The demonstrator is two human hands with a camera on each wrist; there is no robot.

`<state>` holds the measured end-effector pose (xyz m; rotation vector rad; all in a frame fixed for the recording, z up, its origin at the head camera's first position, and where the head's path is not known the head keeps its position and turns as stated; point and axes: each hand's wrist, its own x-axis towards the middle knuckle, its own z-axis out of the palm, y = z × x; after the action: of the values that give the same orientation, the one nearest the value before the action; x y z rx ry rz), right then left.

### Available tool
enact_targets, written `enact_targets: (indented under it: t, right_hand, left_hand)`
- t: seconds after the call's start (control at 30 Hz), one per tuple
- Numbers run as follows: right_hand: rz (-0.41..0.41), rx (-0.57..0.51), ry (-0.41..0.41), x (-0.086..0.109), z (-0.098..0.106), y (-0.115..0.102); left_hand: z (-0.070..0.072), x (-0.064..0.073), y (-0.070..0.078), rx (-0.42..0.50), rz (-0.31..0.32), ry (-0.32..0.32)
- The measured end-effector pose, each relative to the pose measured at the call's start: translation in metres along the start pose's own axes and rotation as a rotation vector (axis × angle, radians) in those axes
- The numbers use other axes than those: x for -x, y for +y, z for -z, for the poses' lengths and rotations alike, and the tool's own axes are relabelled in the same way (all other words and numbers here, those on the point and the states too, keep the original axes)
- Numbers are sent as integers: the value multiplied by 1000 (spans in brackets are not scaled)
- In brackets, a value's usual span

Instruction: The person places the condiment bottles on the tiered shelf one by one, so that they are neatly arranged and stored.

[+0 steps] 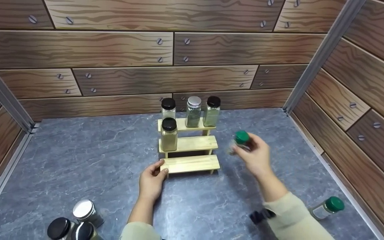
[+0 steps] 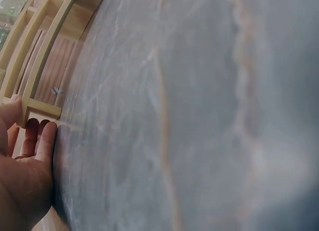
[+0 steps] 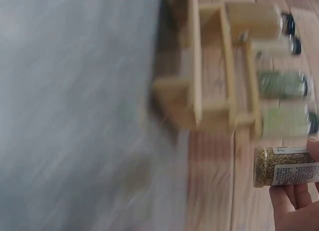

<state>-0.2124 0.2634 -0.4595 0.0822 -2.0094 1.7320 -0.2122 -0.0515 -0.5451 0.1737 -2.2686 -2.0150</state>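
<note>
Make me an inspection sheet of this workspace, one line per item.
Surface: grey marbled tabletop.
Things: three-step rack; three jars on its top step; black-capped jar at the left of its middle step; three loose jars lower left; loose green-capped jar lower right.
Clutter: dark item by the right sleeve, too unclear to name.
Hands: left hand grips the left end of the bottom step; right hand holds another green-capped jar, apart from the rack.
Cables: nothing seen.
Surroundings: wood-patterned walls, metal corner strips.
</note>
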Motion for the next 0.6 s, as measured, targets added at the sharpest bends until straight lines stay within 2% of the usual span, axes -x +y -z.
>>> enact_targets:
  t: [0.17, 0.3, 0.43, 0.6]
  right_hand:
    - [53, -64, -79, -16, -49, -14]
    - [38, -69, -132, -25, -82, -16]
    - [-13, -26, -147, -28, -104, -13]
    - [-46, -3, -158, -25, -118, -2]
  left_hand:
    - [0, -1, -1, -12, 7, 9]
    - [-1, -1, -1, -6, 18, 14]
    - [-2, -1, -1, 7, 11, 13]
    - [-1, -2, -1, 41, -4, 2]
